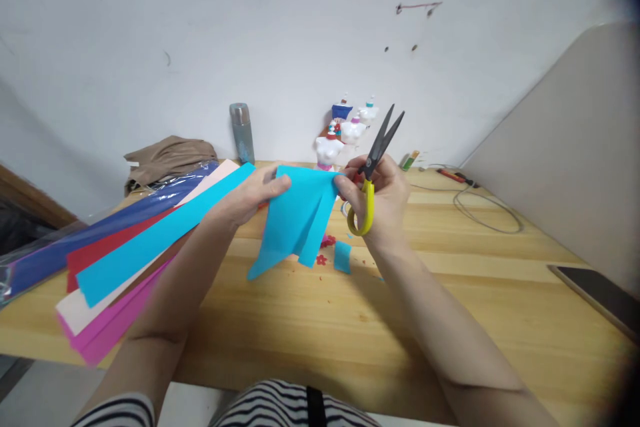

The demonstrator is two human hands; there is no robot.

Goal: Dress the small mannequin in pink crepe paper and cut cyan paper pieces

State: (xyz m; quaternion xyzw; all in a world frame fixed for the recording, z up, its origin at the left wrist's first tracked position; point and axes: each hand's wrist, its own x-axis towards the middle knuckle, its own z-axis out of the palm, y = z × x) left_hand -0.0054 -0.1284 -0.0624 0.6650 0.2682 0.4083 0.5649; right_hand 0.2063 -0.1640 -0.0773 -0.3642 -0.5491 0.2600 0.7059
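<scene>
A blue sheet of paper (295,213), folded and hanging in a point, is held up between both hands over the table. My left hand (257,192) pinches its upper left edge, thumb in front. My right hand (383,193) grips its upper right corner between thumb and finger. In that same hand are scissors (373,167) with yellow handles, their dark blades spread a little and pointing up. Below the sheet, a small blue paper piece (343,257) lies on the table beside red flower-shaped cutouts (321,259).
Coloured paper strips (165,240) fan out at the left, near a brown cloth (170,159). A grey flask (242,133) and several small white figures (329,149) stand by the wall. At right lie a cable (487,210) and a phone (595,293).
</scene>
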